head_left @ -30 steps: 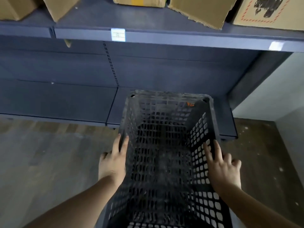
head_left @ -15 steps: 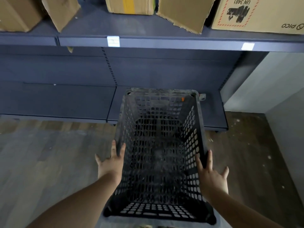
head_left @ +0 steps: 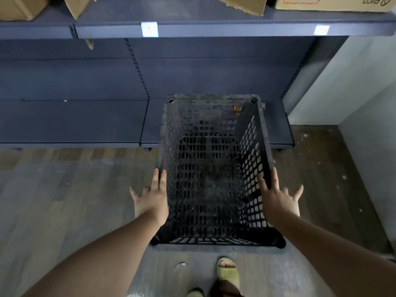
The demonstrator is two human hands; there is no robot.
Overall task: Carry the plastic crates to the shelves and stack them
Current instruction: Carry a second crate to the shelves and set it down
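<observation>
Black perforated plastic crate (head_left: 212,168) lay far end on low blue shelf (head_left: 70,121), left hand (head_left: 151,199) and right hand (head_left: 278,200) open, flat against its sides, gripping nothing.

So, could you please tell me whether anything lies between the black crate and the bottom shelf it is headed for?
Nothing visible does. The black plastic crate, pressed between the left hand and right hand, already has its far end over the bottom shelf, whose visible surface is bare. The cardboard boxes sit on the upper shelf.

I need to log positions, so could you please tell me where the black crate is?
In the head view, the black crate sits centre frame between both open hands, its far end over the bottom shelf.
</observation>
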